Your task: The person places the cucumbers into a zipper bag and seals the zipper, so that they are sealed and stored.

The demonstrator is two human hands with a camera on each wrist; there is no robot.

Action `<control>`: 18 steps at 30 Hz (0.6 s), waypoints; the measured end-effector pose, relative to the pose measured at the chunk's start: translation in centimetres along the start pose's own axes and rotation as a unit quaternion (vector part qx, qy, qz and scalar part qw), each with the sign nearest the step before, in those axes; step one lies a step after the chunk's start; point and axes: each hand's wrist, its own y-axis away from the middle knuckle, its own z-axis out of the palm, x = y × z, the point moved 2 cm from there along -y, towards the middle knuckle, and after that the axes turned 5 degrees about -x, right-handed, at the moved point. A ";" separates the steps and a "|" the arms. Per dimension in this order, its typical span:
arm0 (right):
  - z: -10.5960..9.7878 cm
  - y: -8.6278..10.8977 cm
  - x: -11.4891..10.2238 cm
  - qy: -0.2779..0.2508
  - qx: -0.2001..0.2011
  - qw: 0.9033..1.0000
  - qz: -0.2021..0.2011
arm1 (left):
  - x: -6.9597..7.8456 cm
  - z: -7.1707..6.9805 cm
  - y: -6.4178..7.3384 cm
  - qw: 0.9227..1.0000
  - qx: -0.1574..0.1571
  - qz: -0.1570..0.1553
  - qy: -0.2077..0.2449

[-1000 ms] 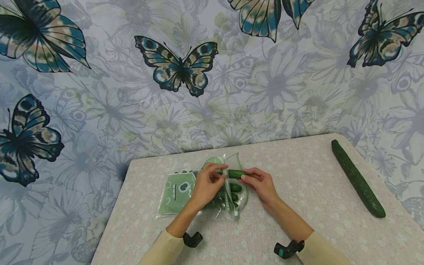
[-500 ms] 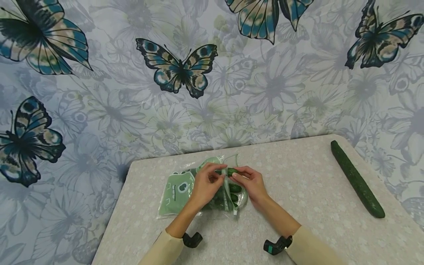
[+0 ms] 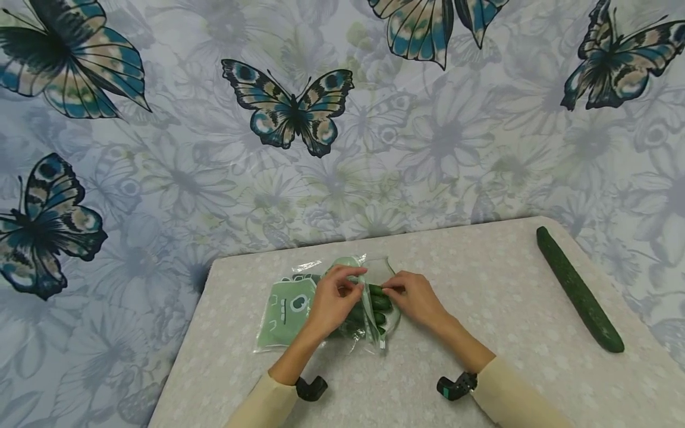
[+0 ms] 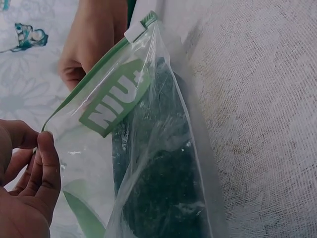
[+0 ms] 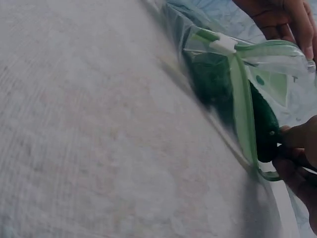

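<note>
The right hand (image 3: 420,297) has its thumb and fingertips drawn together, gripping the near end of the held cucumber (image 5: 267,131), which lies mostly within the clear zip bag (image 3: 288,321). Just to its left, the left hand (image 3: 334,297) pinches the bag's edge between thumb and fingers, leaving the mouth gaping toward the right hand. To do this well, that pinch should probably stay firm and high while the right fingers push in line with the bag, low on the tip, so the cucumber slides without snagging the green zip strip (image 5: 241,106) or dragging the lip inward. Just on the wearer's side of the right fingertips, other cucumber ends (image 3: 381,318) show in the mouth; the new one would likely sit best parallel to them. The white slider (image 4: 134,33) is at the strip's end nearest the wearer, below both hands. Well apart, to the right of the right hand, a longer cucumber (image 3: 580,291) lies slanted on the table (image 3: 471,261); beyond the hands hangs butterfly-patterned cloth (image 3: 439,137).
</note>
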 end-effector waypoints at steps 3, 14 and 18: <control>0.0 0.0 0.1 0.027 -0.006 1.000 0.006 | -0.1 0.1 0.0 1.000 -0.005 -0.003 -0.005; -1.5 1.6 0.6 -0.040 -0.019 0.999 0.028 | -0.2 0.0 0.1 1.000 0.006 0.002 -0.010; -3.5 3.5 1.1 -0.037 -0.011 0.998 0.054 | -0.1 0.0 0.2 1.000 0.004 -0.003 -0.007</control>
